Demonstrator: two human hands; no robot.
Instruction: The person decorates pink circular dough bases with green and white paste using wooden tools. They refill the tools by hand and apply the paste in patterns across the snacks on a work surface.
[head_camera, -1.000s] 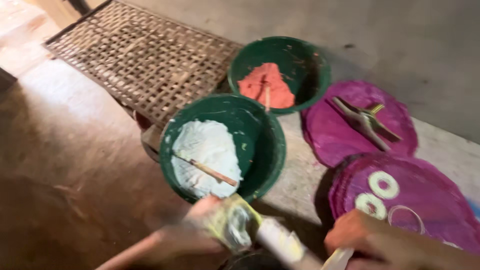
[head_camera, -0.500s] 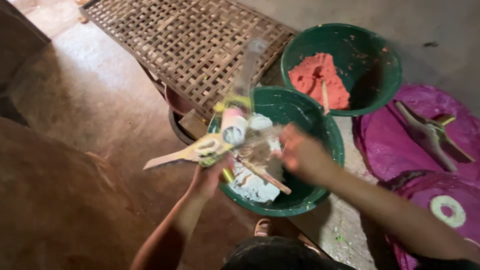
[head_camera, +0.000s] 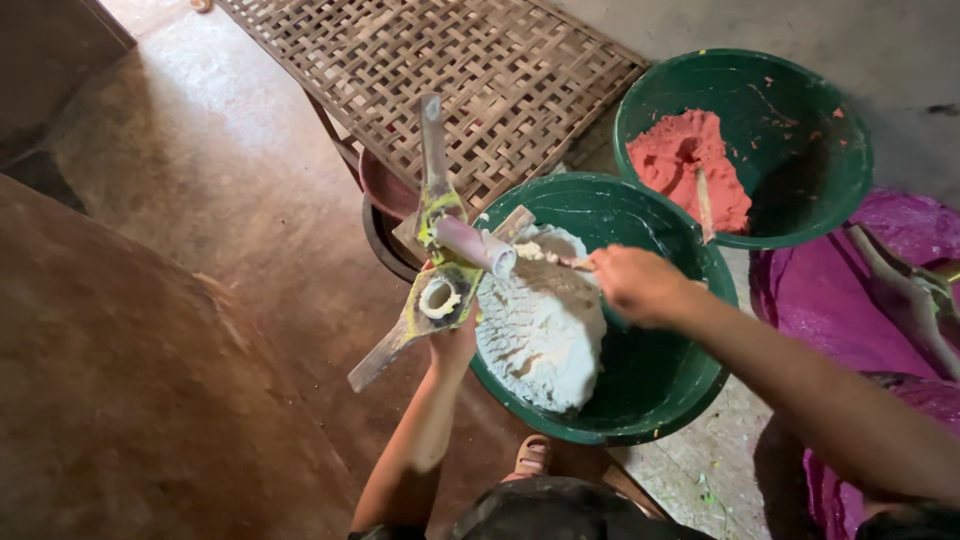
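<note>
Two hands (head_camera: 640, 285) over green bowl (head_camera: 640, 400) of white paste (head_camera: 540, 325)

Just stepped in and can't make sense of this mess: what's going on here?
A person's left hand holds a paint-smeared tool with tubes and flat blades over a green bowl of white paste. The right hand grips a stick at the paste. A second green bowl holds red paste.

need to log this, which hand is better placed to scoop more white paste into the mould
Right. The right hand already holds the stick over the white paste, while the left hand grips the mould.
</note>
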